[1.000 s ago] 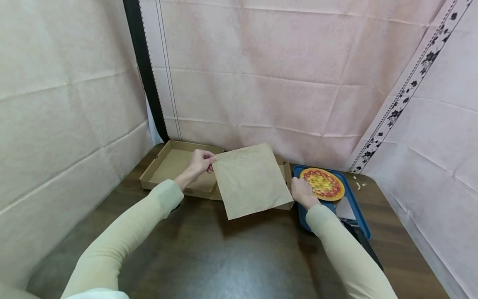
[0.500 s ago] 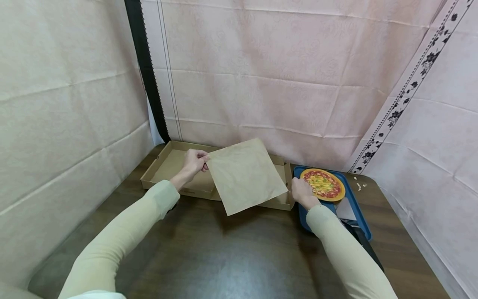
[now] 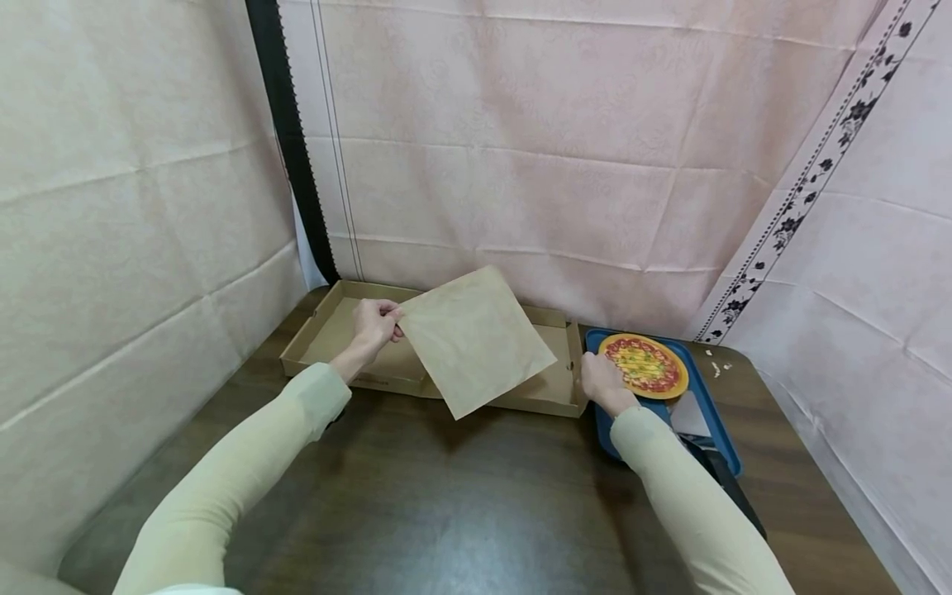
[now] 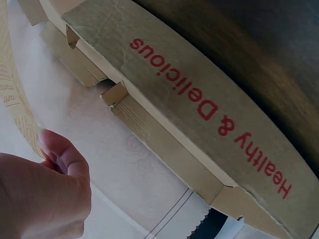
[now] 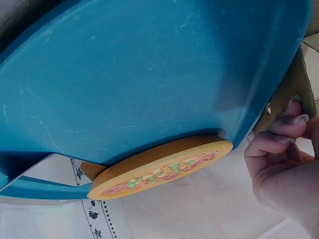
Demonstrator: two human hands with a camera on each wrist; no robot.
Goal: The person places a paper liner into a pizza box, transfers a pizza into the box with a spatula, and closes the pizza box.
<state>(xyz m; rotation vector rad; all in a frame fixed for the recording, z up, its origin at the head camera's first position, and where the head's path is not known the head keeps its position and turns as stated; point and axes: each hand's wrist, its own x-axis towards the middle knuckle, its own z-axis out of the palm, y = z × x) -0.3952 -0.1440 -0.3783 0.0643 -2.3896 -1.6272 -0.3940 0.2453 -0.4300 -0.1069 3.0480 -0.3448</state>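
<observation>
- One pale cloth (image 3: 134, 248) hangs at the far left, a black band (image 3: 293, 140) running down beside its corner.
- Next comes an opened cardboard box (image 3: 338, 324), its two shallow halves lying side by side on the dark wooden table (image 3: 446, 512); the left wrist view shows red lettering, "Healthy & Delicious", along its wall.
- Over the box's left half is the left hand (image 3: 374, 322), thumb and fingers clamped together on one corner of a brown paper sheet (image 3: 476, 343).
- The sheet hangs tilted above the middle of the box, its lowest corner in front of the box's near edge and its right corner free, apart from the other hand; the left wrist view shows print on it.
- Beside the box's right end is the right hand (image 3: 604, 380), fingers curled, close to the cardboard; whether they pinch the box wall I cannot tell for certain.
- Just right of that hand lies a blue tray (image 5: 124, 74) bearing a round pizza (image 3: 645, 366) with red, yellow and green topping.
- A flat, shiny piece (image 3: 688, 416) also rests on the tray, nearer the person.
- Small white bits (image 3: 714, 368) lie on the table beyond the tray's right side.
</observation>
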